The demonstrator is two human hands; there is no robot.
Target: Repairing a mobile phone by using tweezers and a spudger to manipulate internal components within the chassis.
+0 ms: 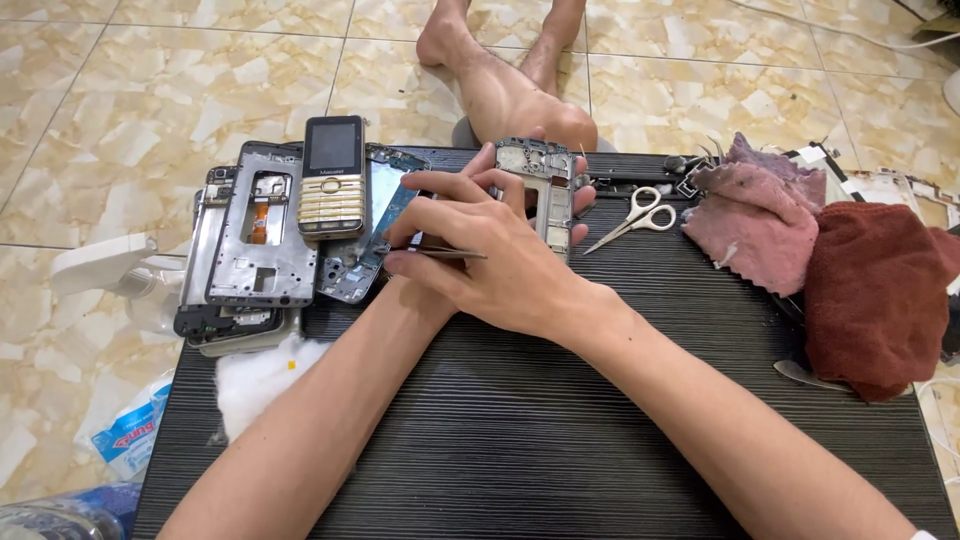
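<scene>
My left hand is mostly hidden under my right hand; its fingers wrap a silver phone mid-frame held upright near the mat's far edge. My right hand crosses over the left forearm and pinches thin metal tweezers, whose tips point left toward a blue circuit board and a dark phone housing.
On the black ribbed mat lie a gold keypad phone, stacked grey phone frames, white scissors, a pink rag, a dark red cloth and white cotton. Bare legs rest on the tiled floor.
</scene>
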